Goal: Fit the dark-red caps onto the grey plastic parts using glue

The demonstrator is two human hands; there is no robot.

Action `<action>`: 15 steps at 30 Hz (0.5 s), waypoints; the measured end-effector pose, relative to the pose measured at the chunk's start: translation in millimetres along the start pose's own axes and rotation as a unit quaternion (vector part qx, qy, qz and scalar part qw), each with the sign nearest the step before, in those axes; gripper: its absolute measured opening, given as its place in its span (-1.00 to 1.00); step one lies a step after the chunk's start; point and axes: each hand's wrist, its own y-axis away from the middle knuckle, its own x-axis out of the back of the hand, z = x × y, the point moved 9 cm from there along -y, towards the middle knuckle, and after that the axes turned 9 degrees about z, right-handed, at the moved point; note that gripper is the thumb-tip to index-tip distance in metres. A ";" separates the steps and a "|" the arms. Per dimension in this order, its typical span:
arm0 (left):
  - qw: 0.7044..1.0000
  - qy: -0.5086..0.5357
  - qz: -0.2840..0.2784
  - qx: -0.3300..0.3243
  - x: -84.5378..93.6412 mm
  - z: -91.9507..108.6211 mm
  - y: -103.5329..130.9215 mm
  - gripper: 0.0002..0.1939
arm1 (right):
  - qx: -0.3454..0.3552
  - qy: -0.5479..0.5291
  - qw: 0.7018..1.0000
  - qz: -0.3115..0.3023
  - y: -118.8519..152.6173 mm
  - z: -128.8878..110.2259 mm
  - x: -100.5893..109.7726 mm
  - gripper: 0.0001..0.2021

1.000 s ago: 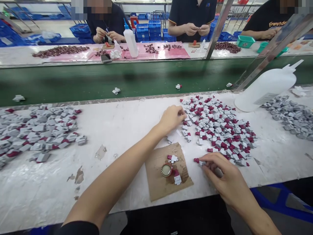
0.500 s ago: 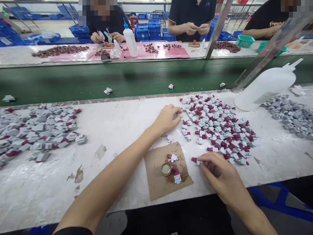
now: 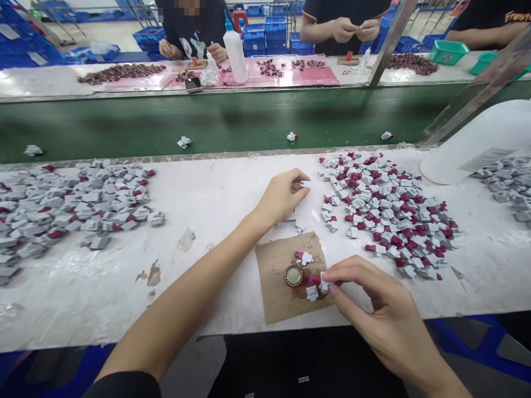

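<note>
My right hand is closed, pinching a small maroon-and-grey plastic piece between thumb and fingertips over the right side of a brown cardboard square. The held piece's maroon end points toward a bottle cap with pale contents. On the cardboard lie another maroon-and-grey piece above the cap and a grey piece below the held one. Farther forward, my left hand pinches a small light grey piece, mostly hidden by the fingers, left of a heap of maroon-and-grey pieces.
Another heap of grey and maroon pieces lies left. A large white bottle leans at right, near a metal post. A green belt carries spaced pieces. Across it, co-workers' hands work beside dark heaps.
My right hand has carried its piece left, from the bare tabletop onto the cardboard beside the cap. My left hand has drawn slightly away from the heap. The view has shifted a little.
</note>
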 end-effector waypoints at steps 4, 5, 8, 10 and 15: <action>0.999 -0.045 0.018 0.022 26.8 -14.6 26.9 -0.80 | 0.006 -0.006 0.999 -0.036 -2.6 -5.2 -23.9 -0.82; 0.998 -0.056 0.022 0.026 33.7 -19.0 32.8 -0.78 | 0.009 0.000 0.999 -0.039 -3.5 -5.1 -26.5 -0.82; 0.996 -0.081 0.031 0.038 51.0 -30.7 46.2 -0.71 | 0.014 0.022 0.999 -0.041 -6.2 -4.9 -28.4 -0.82; 0.995 -0.084 0.032 0.043 57.1 -35.5 51.8 -0.70 | 0.021 0.034 0.998 -0.040 -7.6 -6.9 -27.2 -0.82; 0.997 -0.054 0.011 0.049 52.2 -40.9 57.8 -0.73 | 0.018 0.053 0.997 -0.047 -8.5 -9.4 -28.4 -0.83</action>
